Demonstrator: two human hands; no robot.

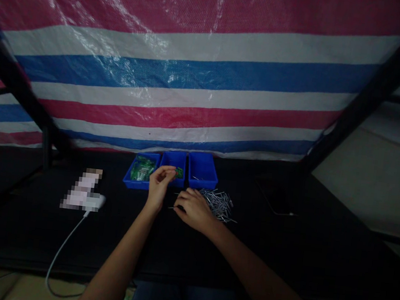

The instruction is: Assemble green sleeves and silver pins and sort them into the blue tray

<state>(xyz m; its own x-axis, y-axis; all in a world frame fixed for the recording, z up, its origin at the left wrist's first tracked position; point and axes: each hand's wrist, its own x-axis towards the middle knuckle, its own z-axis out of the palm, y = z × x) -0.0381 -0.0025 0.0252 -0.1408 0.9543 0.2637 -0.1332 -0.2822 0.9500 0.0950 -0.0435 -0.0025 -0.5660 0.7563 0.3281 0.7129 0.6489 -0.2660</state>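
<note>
Three blue bins stand side by side: the left bin (126, 180) holds green packets (143, 168), the middle bin (174, 158) has something green at its front, and the right bin (203, 169) has a few thin metal pieces inside. My left hand (159, 186) is pinched closed at the middle bin's front, by a small green piece (179, 172); its fingertips seem to hold it. My right hand (193, 208) is closed around a thin metal rod (170, 208) that sticks out to the left. It rests at the left edge of a pile of metal rods (220, 204).
A white plug-like device (97, 202) with a cable lies at the left beside a blurred pink item (82, 189). A dark flat device (276, 197) lies at the right. Behind the black table (282, 255) hangs a striped sheet (192, 86) between dark posts.
</note>
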